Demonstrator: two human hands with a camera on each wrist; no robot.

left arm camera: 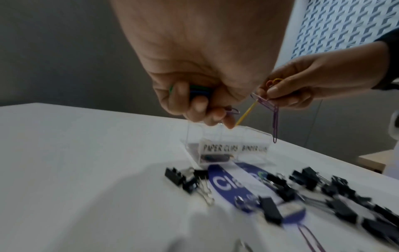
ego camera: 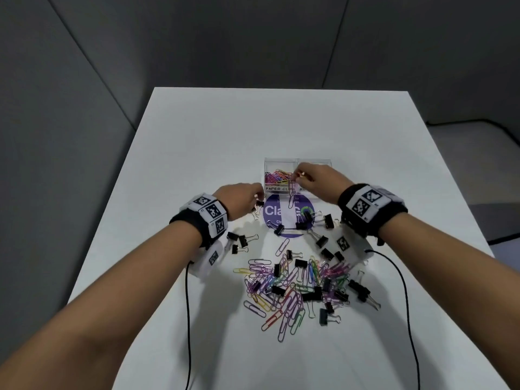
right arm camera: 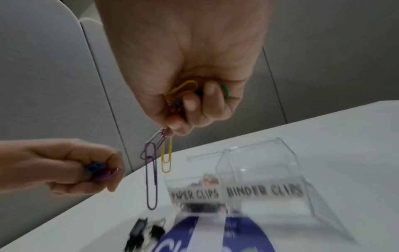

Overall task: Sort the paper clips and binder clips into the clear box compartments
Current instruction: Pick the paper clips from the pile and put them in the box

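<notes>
**Both hands holding paper clips at the labelled clear box**

The white desk [ego camera: 197,142] carries, from largest to smallest: a mixed heap of coloured paper clips and black binder clips [ego camera: 298,285] at its near centre; a round purple sticker [ego camera: 281,215] beyond the heap, ringed by loose binder clips; and, just beyond the sticker, the clear box [ego camera: 315,164] with two compartments. The left compartment, labelled "PAPER CLIPS", contains coloured paper clips [ego camera: 277,175]; what lies in the right one, labelled "BINDER CLIPS", cannot be told.

The right hand [ego camera: 318,181] is over the box, fingers curled around a bundle of paper clips [right arm camera: 183,92]; a chain of a purple clip [right arm camera: 151,179] and a yellow clip [right arm camera: 166,158] hangs from its fingertips above the box's front edge. The left hand [ego camera: 242,199], just left of the box, is clenched on several coloured paper clips [left arm camera: 198,92].
</notes>
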